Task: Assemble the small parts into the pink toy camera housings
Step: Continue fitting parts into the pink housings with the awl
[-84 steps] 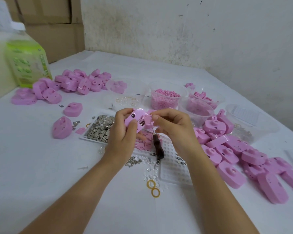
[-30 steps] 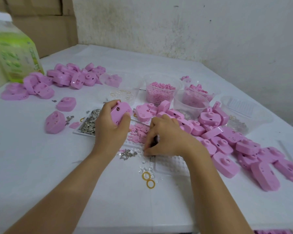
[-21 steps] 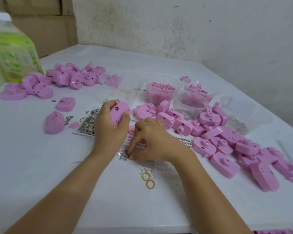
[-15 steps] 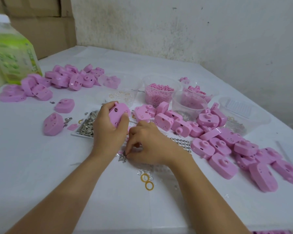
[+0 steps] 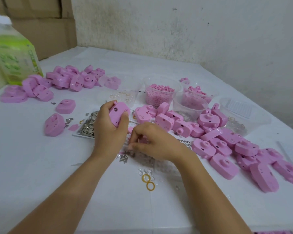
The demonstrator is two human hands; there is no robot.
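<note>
1. Since a few seconds back, our right hand (image 5: 152, 142) has dropped from the housing (image 5: 119, 114) to the table (image 5: 41, 166).
2. Loose housings (image 5: 223, 146) lie heaped to our right, near that hand.
3. Our left hand (image 5: 108, 130) grips the housing off the table, fingers round its far edge, thumb on its near face.
4. Right fingertips (image 5: 131, 146) curl down just above the metal bits (image 5: 124, 157); we cannot tell whether they pinch one.

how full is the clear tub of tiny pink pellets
Nearly full: the pellets heap up close to the rim of the clear tub.
</note>
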